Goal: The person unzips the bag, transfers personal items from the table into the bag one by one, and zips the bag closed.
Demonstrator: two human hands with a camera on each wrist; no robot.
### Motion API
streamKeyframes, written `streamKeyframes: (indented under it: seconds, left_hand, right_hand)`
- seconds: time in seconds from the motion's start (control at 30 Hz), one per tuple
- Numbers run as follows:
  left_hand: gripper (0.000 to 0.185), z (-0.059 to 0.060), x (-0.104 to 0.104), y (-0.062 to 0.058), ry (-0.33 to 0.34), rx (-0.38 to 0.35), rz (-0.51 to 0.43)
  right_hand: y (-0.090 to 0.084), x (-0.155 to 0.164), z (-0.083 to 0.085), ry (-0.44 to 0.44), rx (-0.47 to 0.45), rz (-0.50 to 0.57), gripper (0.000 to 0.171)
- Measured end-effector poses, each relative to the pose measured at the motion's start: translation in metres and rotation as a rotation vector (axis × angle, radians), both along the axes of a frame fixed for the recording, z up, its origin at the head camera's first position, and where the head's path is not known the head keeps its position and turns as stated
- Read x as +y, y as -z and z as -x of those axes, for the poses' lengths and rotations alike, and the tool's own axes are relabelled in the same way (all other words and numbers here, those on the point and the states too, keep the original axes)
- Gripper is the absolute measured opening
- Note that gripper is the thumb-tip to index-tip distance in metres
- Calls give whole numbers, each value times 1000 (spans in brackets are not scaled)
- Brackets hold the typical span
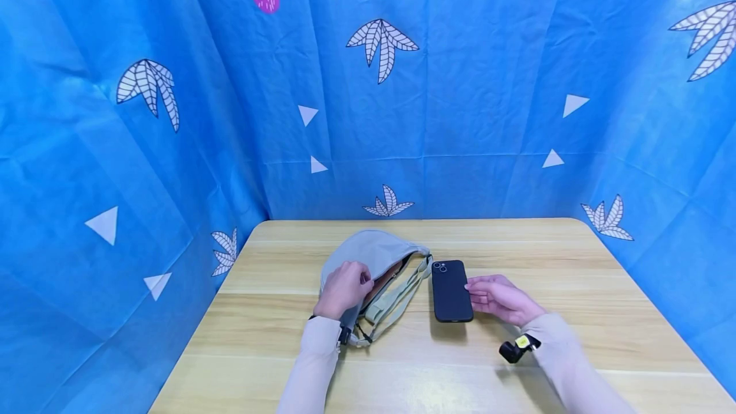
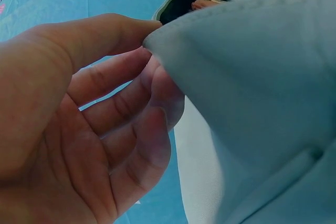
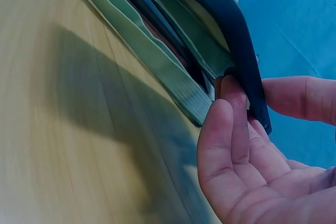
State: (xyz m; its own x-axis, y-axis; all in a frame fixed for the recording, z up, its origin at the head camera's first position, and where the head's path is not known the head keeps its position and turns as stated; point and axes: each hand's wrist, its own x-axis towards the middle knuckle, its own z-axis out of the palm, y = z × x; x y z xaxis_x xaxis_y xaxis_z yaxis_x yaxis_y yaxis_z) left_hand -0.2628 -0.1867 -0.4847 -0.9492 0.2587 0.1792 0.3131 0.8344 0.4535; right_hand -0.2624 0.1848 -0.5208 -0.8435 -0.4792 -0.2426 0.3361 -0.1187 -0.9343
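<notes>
Phone: we see the dark phone (image 1: 452, 291) lying back-up on the wooden table (image 1: 575, 273), just beside the bag's strap, camera end pointing away from the person.
Right hand: our right hand (image 1: 501, 299) has its fingers (image 3: 233, 95) and thumb pinching the phone's right edge; the right wrist view shows the edge caught between them and tilted slightly up off the wood.
Bag: the grey-green sling bag (image 1: 368, 257) lies left of the phone, its mouth open toward the phone with a brownish lining showing inside.
Left hand: our left hand (image 1: 344, 289) pinches the bag's fabric near the opening, thumb over curled fingers (image 2: 131, 103), holding the flap up.
Strap: the pale green strap (image 1: 397, 299) trails between bag and phone, close to both.
Progress: we judge the bag already opened and held, the phone gripped but still on the table outside it; lifting it and getting it in looks like what is left.
Surroundings: a blue patterned cloth (image 1: 489, 82) hangs behind and at both sides of the table.
</notes>
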Motion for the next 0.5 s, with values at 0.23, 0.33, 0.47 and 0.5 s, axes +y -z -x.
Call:
streamKeyframes:
  seconds: [0.23, 0.33, 0.47, 0.5]
  left_hand:
    - [9, 1, -1, 2, 1, 6, 4]
    - [8, 1, -1, 3, 3, 8, 1]
    - [8, 2, -1, 3, 3, 11, -2]
    - [8, 2, -1, 3, 6, 14, -1]
  right_hand:
    - [4, -15, 2, -12, 2, -9, 15]
    - [6, -21, 3, -15, -5, -13, 14]
    - [7, -28, 4, -10, -15, -18, 13]
    - [7, -30, 4, -11, -15, -20, 13]
